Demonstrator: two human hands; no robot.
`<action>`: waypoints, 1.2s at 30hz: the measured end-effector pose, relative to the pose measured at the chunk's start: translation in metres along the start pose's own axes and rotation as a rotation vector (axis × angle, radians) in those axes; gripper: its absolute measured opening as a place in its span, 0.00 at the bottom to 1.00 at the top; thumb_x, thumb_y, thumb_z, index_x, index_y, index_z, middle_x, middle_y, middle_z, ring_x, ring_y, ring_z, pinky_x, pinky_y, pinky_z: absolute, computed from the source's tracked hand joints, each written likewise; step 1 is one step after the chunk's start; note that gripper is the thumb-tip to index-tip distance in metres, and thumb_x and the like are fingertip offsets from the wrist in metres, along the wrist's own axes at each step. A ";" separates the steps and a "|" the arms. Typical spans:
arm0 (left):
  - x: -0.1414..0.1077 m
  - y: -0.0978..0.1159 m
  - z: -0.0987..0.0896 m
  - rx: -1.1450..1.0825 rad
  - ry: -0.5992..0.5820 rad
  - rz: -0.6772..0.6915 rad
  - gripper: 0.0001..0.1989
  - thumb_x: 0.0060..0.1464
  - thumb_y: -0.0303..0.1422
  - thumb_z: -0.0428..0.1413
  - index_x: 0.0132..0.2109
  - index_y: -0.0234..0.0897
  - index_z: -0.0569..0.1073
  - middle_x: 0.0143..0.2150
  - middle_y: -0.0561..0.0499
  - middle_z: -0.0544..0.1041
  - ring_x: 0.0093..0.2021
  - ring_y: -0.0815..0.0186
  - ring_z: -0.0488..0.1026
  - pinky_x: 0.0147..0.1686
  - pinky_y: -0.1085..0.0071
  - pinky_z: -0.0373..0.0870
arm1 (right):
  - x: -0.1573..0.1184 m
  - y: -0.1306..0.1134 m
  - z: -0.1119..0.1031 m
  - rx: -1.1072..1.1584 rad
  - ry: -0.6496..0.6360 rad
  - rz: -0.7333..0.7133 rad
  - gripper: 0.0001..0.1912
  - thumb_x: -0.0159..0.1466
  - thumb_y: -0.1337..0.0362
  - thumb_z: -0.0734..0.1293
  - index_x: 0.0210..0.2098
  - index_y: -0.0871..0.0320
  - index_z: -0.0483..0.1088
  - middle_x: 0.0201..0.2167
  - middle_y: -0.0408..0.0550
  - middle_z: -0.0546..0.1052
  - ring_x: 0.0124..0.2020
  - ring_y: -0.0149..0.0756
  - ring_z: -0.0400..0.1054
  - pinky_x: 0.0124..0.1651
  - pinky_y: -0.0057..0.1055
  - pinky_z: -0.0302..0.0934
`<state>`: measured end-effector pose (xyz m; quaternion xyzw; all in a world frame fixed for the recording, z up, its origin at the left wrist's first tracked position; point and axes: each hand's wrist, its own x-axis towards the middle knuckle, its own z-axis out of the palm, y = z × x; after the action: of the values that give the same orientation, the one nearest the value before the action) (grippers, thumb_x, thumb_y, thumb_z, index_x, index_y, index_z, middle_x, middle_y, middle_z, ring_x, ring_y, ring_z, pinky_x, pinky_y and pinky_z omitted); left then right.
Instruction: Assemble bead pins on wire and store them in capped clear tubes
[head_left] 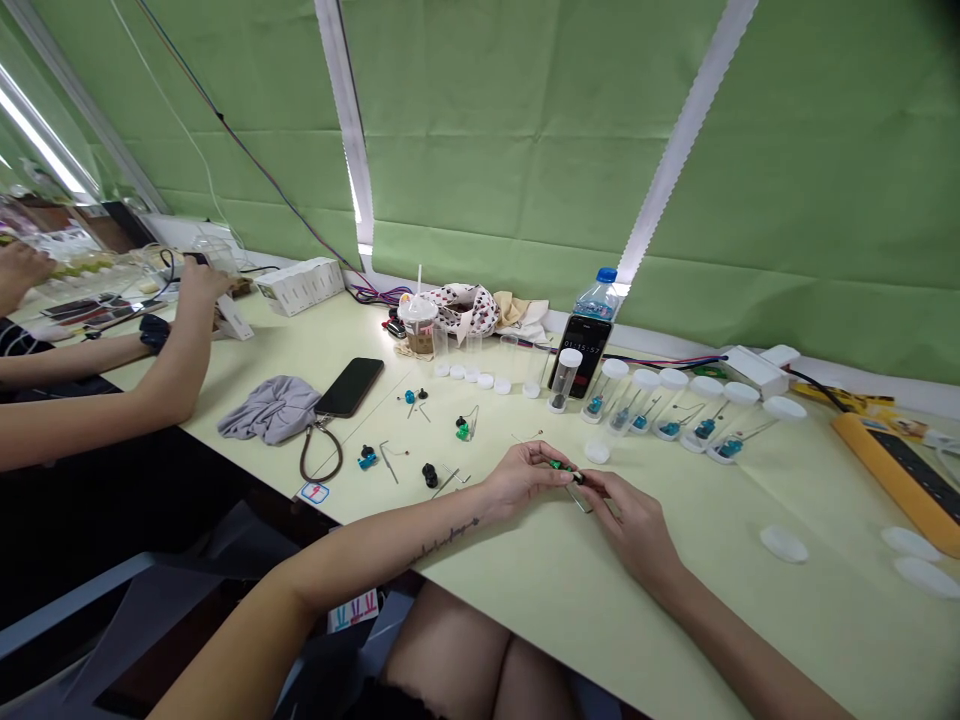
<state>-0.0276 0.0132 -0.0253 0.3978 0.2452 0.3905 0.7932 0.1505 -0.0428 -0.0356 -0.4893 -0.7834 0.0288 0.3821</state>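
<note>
My left hand and my right hand meet over the table's front part. Between their fingertips is a small green-and-black part, mostly covered by the fingers. An L-shaped metal key shows just below the fingertips. Left of my hands lie a black knobbed part, a blue-and-black part, a green-and-black part and a smaller blue part, with thin bent metal pieces beside them. Nearest beyond my fingers is a white round cap.
Several capped clear tubes with blue parts stand at right. A phone leans on a water bottle. Another phone and a grey cloth lie left. An orange power strip is far right. A co-worker's arms reach in.
</note>
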 end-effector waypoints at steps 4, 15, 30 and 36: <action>0.001 0.000 0.000 -0.024 0.014 0.009 0.20 0.31 0.31 0.69 0.33 0.29 0.72 0.33 0.45 0.77 0.35 0.65 0.75 0.46 0.62 0.66 | -0.001 0.003 0.002 0.017 0.002 0.046 0.13 0.65 0.59 0.60 0.47 0.56 0.65 0.37 0.48 0.77 0.34 0.34 0.73 0.37 0.31 0.68; -0.002 0.000 0.001 -0.035 0.020 -0.006 0.20 0.31 0.30 0.69 0.33 0.29 0.72 0.34 0.44 0.77 0.34 0.65 0.75 0.46 0.63 0.66 | 0.000 0.003 0.003 0.003 0.044 -0.022 0.08 0.65 0.61 0.59 0.42 0.55 0.66 0.33 0.46 0.77 0.30 0.32 0.72 0.32 0.28 0.67; -0.001 -0.001 -0.002 -0.012 0.004 -0.001 0.19 0.33 0.31 0.68 0.34 0.29 0.72 0.35 0.44 0.77 0.36 0.65 0.75 0.46 0.63 0.67 | 0.000 0.002 0.002 0.009 0.016 0.004 0.10 0.66 0.59 0.58 0.42 0.55 0.67 0.32 0.46 0.77 0.30 0.32 0.73 0.33 0.28 0.68; -0.001 -0.001 -0.001 -0.013 0.005 0.007 0.19 0.33 0.31 0.68 0.34 0.29 0.72 0.35 0.45 0.77 0.36 0.64 0.75 0.46 0.62 0.67 | -0.001 0.003 0.003 0.023 0.013 0.025 0.11 0.65 0.59 0.59 0.44 0.55 0.66 0.34 0.47 0.77 0.33 0.34 0.74 0.33 0.29 0.69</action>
<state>-0.0282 0.0125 -0.0271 0.3925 0.2433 0.3957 0.7938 0.1510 -0.0412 -0.0399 -0.4949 -0.7742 0.0395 0.3926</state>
